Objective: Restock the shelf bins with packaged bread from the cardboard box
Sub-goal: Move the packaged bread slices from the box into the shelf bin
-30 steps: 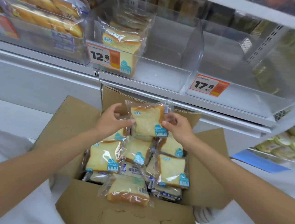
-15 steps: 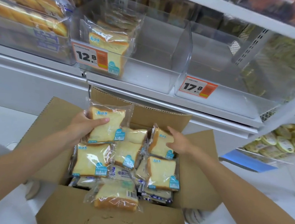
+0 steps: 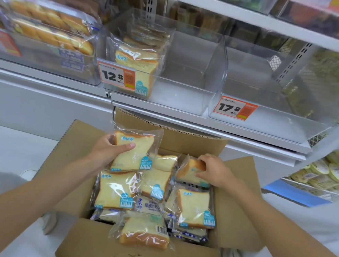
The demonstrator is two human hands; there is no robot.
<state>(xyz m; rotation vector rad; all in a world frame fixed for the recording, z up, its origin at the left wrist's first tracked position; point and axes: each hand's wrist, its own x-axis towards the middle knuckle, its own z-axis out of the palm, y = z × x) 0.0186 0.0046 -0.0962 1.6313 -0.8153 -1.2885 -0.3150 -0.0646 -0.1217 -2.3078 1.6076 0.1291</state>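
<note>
White shop shelving with clear bins along it; open brown cardboard box sits below.

Person's left hand is curled round a clear-wrapped pack of sliced white toast with blue print, thumb across its face. The pack is upright and lifted clear of the pile. Person's right hand is down in the box, fingers and thumb pinching a second clear-wrapped toast pack by its crust end. That pack is tilted, and its lower edge seems to touch the packs beneath.

Above the left hand: clear plastic shelf bin with the 12.8 price tag. One row of matching toast packs stands at the side nearer that hand; the rest of the bin is bare. Above the right hand: clear plastic bin with the 17.8 tag, nothing visible inside. Out past the left hand: bin of long golden bagged loaves, which looks full.

Progress, as judged: early. The box holds many packs beneath and between both hands, in more than one layer, some in darker blue-striped wrappers. The 12.8 bin is mostly unfilled and the 17.8 bin is not started. Two packs are in hand, neither on the shelf yet.
</note>
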